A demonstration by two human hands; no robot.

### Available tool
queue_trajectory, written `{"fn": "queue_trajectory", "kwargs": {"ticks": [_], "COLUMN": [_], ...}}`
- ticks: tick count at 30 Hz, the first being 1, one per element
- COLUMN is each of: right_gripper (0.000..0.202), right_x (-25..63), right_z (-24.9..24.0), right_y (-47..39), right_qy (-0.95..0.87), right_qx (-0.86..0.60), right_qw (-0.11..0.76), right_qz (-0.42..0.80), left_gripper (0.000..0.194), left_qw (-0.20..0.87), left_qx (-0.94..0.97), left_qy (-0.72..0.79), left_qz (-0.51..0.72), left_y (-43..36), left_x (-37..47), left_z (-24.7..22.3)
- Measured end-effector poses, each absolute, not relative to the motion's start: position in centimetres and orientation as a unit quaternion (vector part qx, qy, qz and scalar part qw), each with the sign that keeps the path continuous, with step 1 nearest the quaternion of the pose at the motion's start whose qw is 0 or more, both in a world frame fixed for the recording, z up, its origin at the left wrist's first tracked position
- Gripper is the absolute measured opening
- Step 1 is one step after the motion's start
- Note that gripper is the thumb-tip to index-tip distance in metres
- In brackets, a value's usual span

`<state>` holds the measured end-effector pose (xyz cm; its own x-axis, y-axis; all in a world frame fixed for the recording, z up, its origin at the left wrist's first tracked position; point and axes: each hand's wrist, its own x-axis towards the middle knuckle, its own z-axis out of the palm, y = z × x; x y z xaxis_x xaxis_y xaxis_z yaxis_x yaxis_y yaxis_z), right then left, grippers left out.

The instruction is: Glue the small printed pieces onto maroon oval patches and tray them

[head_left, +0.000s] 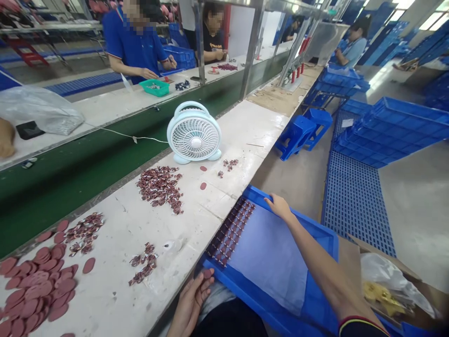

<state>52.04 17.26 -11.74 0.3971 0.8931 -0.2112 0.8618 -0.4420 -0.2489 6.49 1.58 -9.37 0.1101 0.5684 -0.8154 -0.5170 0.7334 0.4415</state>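
Observation:
My left hand [192, 296] is at the bench's front edge, its fingers closed on a small reddish-brown oval piece [208, 274]. My right hand [279, 206] grips the far rim of a blue plastic tray [321, 231]. Inside the tray lies a pale sheet [270, 252], with rows of small dark-red assembled pieces [233, 229] along its left side. On the bench, a pile of flat reddish ovals [42, 285] spreads at the lower left. Small dark-red parts lie in heaps, a large one [159, 187] near the fan and a smaller one [143, 264] closer to me.
A light-blue fan [194, 133] stands on the white bench [115, 234], its cord crossing the green conveyor belt [70, 187]. Co-workers sit across the belt and farther along. Blue stools [296, 135], stacked crates [396, 131] and an open carton [417, 290] are on the right.

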Motion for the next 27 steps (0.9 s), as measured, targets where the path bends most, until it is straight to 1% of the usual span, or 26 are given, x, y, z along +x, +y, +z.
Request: {"fn": "queue_trajectory", "kwargs": {"ticks": [6, 16, 18, 22, 23, 26, 27], "right_gripper": [0.034, 0.034, 0.033, 0.029, 0.029, 0.043, 0.042], "right_x": [51.4, 50.9, 50.8, 49.5, 48.8, 45.6, 44.4], "right_z": [-11.2, -9.8, -9.5, -8.1, -7.5, -5.2, -4.5], "right_y": [17.4, 17.5, 17.5, 17.3, 17.1, 15.3, 14.2], "right_qy": [-0.527, -0.512, -0.514, -0.530, -0.533, -0.546, -0.559], "right_qx": [-0.834, -0.843, -0.841, -0.829, -0.826, -0.803, -0.787], "right_qw": [0.057, 0.073, 0.082, 0.125, 0.144, 0.219, 0.238], "right_qz": [0.154, 0.147, 0.149, 0.129, 0.116, 0.092, 0.108], "left_gripper": [0.012, 0.016, 0.023, 0.052, 0.055, 0.059, 0.060], "left_qw": [0.768, 0.781, 0.778, 0.770, 0.769, 0.767, 0.766], "left_qx": [0.082, 0.084, 0.083, 0.078, 0.072, 0.038, 0.022], "left_qy": [0.519, 0.496, 0.493, 0.477, 0.471, 0.450, 0.446], "left_qz": [0.367, 0.369, 0.380, 0.416, 0.427, 0.455, 0.462], "left_y": [1.5, 1.6, 0.8, -1.7, -2.2, -3.3, -3.3], "left_x": [6.4, 7.0, 7.1, 6.1, 5.7, 4.9, 4.8], "left_z": [-9.7, -10.0, -10.4, -11.9, -12.3, -13.5, -13.8]}}
